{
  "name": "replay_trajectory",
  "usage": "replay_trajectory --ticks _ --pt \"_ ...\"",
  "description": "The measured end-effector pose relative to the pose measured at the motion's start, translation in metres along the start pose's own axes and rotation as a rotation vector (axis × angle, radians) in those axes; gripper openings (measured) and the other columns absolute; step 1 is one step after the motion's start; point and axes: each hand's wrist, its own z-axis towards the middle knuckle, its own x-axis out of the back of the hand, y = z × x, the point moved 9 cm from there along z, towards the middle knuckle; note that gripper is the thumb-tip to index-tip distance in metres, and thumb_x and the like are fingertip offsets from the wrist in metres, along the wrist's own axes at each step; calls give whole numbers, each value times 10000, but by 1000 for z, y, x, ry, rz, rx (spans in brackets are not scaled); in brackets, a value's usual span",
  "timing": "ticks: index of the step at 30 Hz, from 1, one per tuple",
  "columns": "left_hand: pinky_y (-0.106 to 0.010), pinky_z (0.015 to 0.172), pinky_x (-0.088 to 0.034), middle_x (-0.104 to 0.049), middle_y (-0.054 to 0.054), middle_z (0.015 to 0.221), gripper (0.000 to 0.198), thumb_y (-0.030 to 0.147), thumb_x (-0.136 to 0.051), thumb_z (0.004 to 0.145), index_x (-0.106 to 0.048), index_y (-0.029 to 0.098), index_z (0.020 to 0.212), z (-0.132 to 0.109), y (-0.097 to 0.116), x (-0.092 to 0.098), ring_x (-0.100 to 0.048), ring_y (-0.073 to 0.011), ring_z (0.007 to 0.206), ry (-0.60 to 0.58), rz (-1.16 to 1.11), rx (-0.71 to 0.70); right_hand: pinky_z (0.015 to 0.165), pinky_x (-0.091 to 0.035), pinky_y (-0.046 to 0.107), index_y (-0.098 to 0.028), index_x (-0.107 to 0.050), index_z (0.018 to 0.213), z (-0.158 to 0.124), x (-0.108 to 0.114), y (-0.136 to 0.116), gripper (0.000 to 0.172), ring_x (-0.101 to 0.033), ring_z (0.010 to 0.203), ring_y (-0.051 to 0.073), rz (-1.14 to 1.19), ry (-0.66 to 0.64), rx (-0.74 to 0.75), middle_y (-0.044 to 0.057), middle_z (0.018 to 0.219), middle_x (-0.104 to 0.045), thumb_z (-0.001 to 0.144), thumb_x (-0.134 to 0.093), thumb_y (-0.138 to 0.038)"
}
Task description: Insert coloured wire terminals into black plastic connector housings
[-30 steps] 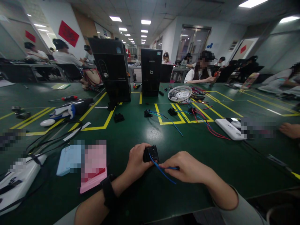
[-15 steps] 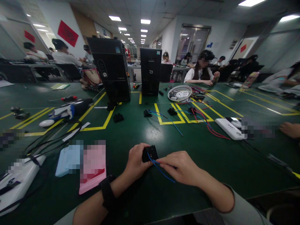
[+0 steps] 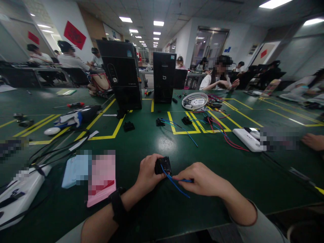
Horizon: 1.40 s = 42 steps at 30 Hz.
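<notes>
Near the front middle of the table, my left hand [image 3: 149,172] is closed around a small black plastic block [image 3: 166,164] with openings in its face. Blue wires [image 3: 175,185] run out of the block, and one loose end hangs down toward the right. The thumb and fingers of my right hand [image 3: 199,179] pinch another blue wire [image 3: 186,180], just right of the block. Farther back on the table lie similar black blocks: a bare one [image 3: 129,126], one with blue and green wires [image 3: 160,122], and one beside it [image 3: 186,120].
Two black computer towers [image 3: 123,76] stand at the back. Behind the blocks sits a white basket [image 3: 194,101] of parts. A white power strip [image 3: 249,139] lies right; another strip [image 3: 22,195], cables and a pink pad [image 3: 102,179] lie left. A person [image 3: 220,76] sits across the table.
My right hand has slid slightly right, away from the block, with the blue wire still pinched. The left hand and block have barely moved; the view has shifted a little.
</notes>
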Motion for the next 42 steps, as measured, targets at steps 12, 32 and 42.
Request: replay_trajectory --ticks 12,32,42 --pt "-369 782 -395 -612 -31 943 443 412 -737 634 -545 221 984 -1 1 0 -555 -241 895 10 -1 -21 582 -373 220 -185 -666 945 2 12 2 199 -577 593 104 -8 256 -14 13 687 -658 875 -509 -287" --pt "-389 818 -385 -616 -36 972 437 403 -731 642 -547 226 996 -1 3 0 -548 -246 917 0 -7 -32 599 -366 237 -204 -652 1003 -2 16 0 215 -608 665 116 -72 210 2 18 758 -681 902 -471 -262" --pt "-396 817 -385 -617 -30 951 428 398 -739 622 -565 226 972 -1 6 1 -541 -245 920 -5 10 -30 551 -323 254 -196 -660 1044 -2 4 -19 263 -585 619 116 -126 114 190 26 703 -666 935 -436 -280"
